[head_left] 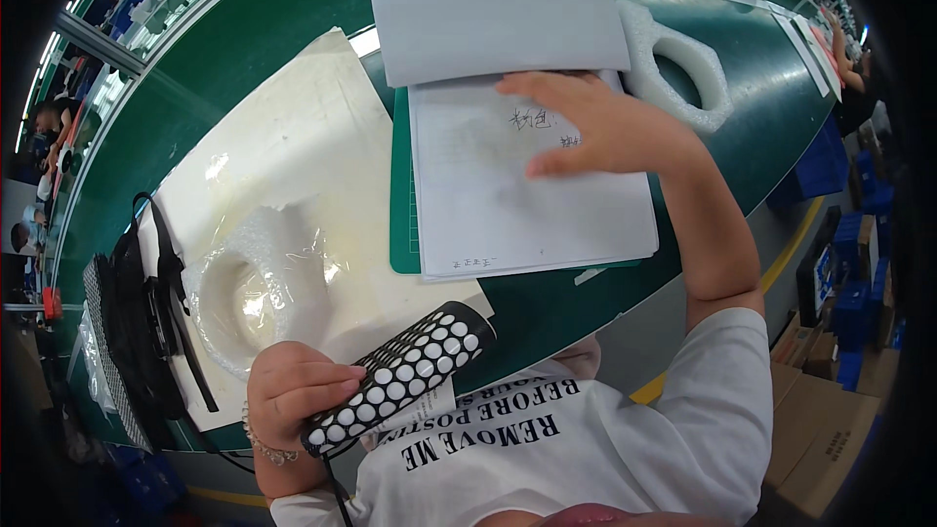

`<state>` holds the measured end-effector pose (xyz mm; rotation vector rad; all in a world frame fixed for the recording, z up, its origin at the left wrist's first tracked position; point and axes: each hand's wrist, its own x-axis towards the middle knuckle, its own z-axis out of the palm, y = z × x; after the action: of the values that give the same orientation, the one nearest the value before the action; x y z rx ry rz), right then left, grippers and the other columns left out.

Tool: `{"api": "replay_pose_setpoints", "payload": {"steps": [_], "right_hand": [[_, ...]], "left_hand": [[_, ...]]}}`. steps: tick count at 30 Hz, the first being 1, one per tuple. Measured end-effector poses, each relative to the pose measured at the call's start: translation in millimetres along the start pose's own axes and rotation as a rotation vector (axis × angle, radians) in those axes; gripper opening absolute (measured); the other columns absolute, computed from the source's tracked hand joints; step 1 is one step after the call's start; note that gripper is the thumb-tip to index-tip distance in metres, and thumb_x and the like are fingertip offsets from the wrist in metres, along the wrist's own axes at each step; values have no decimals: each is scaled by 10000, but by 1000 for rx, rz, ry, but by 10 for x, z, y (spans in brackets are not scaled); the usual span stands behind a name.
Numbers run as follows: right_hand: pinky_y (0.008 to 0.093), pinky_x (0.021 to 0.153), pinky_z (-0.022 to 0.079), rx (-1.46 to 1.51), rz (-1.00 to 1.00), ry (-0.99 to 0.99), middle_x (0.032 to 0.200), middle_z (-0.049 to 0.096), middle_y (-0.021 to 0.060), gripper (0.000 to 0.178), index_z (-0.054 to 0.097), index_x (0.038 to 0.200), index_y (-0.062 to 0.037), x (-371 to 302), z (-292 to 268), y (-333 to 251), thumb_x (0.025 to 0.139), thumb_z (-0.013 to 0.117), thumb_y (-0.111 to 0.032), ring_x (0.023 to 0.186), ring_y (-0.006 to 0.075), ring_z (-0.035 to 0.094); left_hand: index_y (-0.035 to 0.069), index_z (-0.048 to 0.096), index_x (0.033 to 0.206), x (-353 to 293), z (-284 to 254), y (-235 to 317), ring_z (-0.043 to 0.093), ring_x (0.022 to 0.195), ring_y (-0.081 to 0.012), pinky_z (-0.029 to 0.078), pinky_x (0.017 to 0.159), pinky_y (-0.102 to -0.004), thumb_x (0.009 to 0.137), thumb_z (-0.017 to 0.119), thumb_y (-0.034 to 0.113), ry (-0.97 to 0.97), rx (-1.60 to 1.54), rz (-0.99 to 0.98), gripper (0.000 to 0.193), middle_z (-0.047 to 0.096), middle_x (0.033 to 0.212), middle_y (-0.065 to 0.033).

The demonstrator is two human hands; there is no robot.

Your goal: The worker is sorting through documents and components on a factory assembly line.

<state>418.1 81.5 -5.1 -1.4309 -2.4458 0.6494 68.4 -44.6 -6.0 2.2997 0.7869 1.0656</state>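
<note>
In my left hand (298, 392) is a black tube (410, 371) covered with white round dots, held at its lower end with the fingers curled over it. A thin black cord hangs near that end. My right hand (595, 122) is over a stack of white paper (537, 215) with some handwriting on it. Its thumb and a finger are spread apart, slightly blurred. The fingertips are at the lower edge of a raised top sheet (498, 10); whether they touch it I cannot tell. Under the stack lies a green board (401, 244).
A white foam ring in clear plastic (259, 283) lies on a pale board (303, 117) at left. Beside it are black straps (142, 303). Another white foam ring (717, 88) is at far right. Cardboard boxes (820, 439) and blue bins (849, 303) stand beyond the green table's right edge.
</note>
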Motion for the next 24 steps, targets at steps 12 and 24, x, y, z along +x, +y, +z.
{"api": "replay_pose_setpoints", "payload": {"steps": [12,24], "right_hand": [[452,1061,214,-211,-253,-244,1392,315,145,886,335,1339,-109,-182,140,-360,611,719,-437,1316,349,222],[305,611,468,-189,-227,449,792,614,119,148,611,909,-1,-371,-194,-542,769,608,-50,684,238,594]], "left_hand": [[52,608,759,42,-42,-9,591,577,-174,429,489,-263,639,645,128,-76,-15,28,147,663,791,-73],[72,549,672,60,35,40,568,542,-176,413,472,-260,651,645,122,7,22,-25,110,648,683,-80]]}}
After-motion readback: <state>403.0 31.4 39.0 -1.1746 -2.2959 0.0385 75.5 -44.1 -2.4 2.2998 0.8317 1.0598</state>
